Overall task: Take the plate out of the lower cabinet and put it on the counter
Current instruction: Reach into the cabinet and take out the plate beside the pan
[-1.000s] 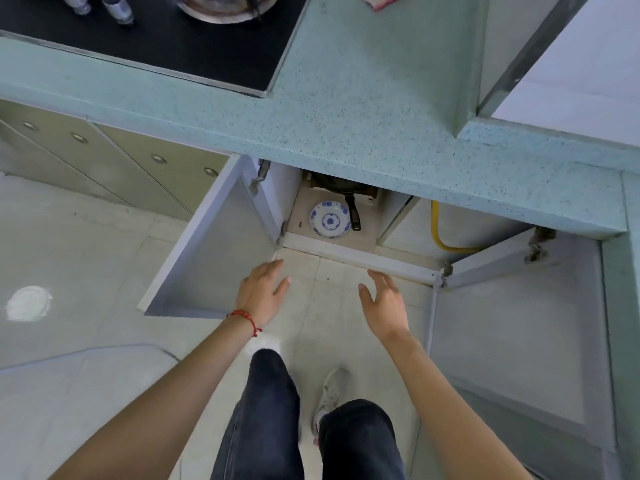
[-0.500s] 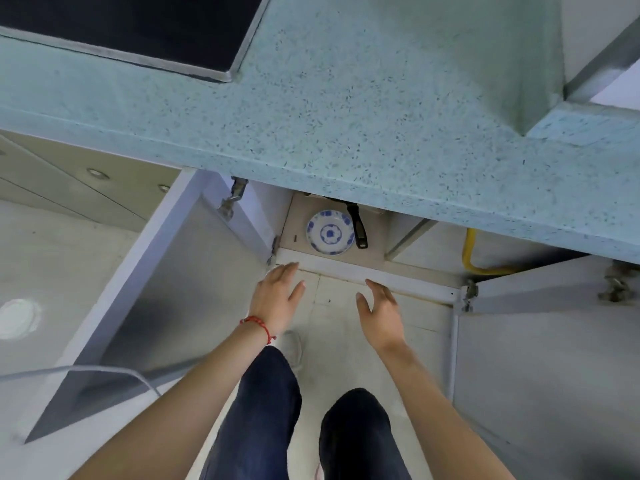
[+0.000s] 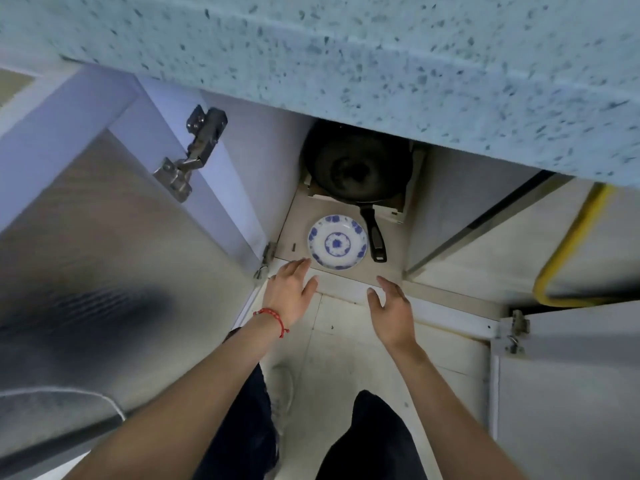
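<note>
Open lower cabinet [image 3: 346, 277] | plate [image 3: 337, 242] on shelf | left hand [image 3: 289, 294], right hand [image 3: 393, 311]: fingers spread, empty

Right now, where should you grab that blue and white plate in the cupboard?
Probably by its rim, one of the hands on each side, coming from the front. The plate lies flat near the cupboard's front edge, and the pan handle crowds its right side.

You see even, soft daylight; the cabinet interior [image 3: 346, 233] sits dimmer. Motion blur smears the left door [image 3: 104, 271], and wide-angle distortion bends the countertop [image 3: 381, 64].
</note>
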Motion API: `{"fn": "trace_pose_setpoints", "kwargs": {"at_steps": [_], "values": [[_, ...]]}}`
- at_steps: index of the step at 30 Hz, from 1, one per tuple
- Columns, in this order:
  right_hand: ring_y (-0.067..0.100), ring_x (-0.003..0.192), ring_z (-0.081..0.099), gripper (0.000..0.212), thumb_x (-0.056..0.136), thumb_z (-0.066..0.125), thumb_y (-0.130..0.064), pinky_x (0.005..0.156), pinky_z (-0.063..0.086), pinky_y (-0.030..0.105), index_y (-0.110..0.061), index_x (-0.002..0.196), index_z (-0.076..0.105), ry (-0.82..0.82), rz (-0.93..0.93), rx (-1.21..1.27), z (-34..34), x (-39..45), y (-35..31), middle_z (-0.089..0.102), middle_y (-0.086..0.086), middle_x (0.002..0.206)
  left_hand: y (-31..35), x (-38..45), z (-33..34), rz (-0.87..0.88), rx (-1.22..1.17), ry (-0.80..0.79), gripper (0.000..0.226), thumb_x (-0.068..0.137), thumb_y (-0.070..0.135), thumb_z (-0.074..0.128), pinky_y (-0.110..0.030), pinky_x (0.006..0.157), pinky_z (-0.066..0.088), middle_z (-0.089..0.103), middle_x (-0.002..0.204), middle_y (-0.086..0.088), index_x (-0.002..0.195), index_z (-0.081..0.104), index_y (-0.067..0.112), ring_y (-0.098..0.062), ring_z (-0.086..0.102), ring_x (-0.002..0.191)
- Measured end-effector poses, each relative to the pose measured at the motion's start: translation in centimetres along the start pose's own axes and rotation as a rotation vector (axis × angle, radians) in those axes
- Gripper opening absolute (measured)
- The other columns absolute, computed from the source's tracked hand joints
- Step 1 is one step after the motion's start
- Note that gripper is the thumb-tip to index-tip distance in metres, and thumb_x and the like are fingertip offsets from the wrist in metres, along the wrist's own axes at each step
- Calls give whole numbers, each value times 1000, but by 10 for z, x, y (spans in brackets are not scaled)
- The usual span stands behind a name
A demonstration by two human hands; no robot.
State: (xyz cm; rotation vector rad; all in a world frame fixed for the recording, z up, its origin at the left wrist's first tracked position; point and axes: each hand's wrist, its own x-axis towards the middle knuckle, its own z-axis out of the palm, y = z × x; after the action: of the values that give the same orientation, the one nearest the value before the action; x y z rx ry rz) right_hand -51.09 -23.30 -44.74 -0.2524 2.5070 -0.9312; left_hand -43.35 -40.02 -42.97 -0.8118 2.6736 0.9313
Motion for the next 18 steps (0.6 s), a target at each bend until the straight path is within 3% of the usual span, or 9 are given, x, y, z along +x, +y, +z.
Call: {"fn": "trace_pose_setpoints", "kwargs": {"at_steps": [13, 18], "values": [[29, 123, 47, 39, 92, 48, -17, 98, 39, 32, -5, 129, 45, 79, -108, 108, 90, 90, 78, 51, 18, 133, -46, 89, 108, 12, -22, 92, 47, 93, 28, 38, -42, 107, 34, 41, 143, -15, 135, 34, 7, -26, 31, 135], [29, 123, 47, 39, 92, 49, -17, 98, 41, 35, -4, 129, 45, 86, -135, 109, 116, 114, 105, 51, 18, 133, -57, 114, 142, -71, -160, 171, 47, 93, 31, 39, -43, 103, 37, 45, 139, -16, 134, 37, 8, -29, 36, 130]]}}
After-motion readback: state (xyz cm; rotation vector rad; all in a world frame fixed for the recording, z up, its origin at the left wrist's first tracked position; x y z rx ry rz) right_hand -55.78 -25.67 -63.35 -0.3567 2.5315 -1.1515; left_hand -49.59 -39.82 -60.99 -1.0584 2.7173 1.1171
